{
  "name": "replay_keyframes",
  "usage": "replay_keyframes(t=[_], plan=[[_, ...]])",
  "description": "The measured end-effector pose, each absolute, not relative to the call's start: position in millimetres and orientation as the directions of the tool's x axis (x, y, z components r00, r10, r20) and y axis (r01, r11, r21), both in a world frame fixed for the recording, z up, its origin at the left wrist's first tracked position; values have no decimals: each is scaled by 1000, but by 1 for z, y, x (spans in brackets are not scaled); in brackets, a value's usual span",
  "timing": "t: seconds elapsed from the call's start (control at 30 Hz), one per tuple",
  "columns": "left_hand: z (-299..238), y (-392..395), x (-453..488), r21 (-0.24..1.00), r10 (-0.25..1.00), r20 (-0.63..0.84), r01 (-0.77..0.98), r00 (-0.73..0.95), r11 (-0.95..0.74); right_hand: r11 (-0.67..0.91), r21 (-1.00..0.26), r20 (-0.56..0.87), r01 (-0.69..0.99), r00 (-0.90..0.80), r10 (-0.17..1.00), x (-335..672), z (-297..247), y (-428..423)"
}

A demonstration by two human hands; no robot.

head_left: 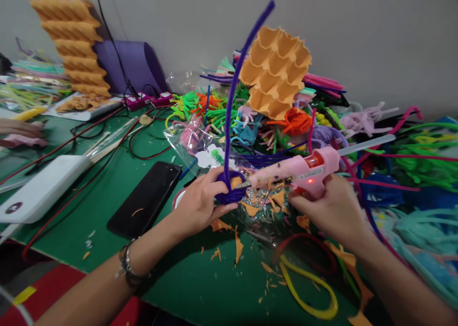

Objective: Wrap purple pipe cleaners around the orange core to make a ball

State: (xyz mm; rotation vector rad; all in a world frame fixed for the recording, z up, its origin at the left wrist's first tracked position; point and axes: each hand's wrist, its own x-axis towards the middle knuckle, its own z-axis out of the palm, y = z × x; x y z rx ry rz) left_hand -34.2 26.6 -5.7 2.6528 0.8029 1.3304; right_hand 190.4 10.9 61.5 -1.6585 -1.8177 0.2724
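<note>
My left hand [200, 203] is closed around a small coil of purple pipe cleaner [231, 192], whose long free end rises up and curves to the right. My right hand [327, 210] grips a pink hot glue gun [296, 171] with a clear glue stick out of its back. The gun's metal tip touches the coil, where an orange piece sits inside it. Both hands hover over orange paper scraps [250, 209] on the green mat [186, 278].
A black phone [145, 199] and a white power bank [39, 188] lie to the left, with red and black cables. A heap of coloured pipe cleaners [411, 168] and an orange honeycomb paper shape [275, 71] fill the back. Another person's hand [19, 130] rests far left.
</note>
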Motion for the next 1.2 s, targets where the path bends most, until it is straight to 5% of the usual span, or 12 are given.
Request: replay_keyframes(t=[1.2], plan=[[-8, 23, -35, 336, 493, 771, 401, 404, -852, 248, -509, 330, 824, -80, 941, 194, 63, 13]])
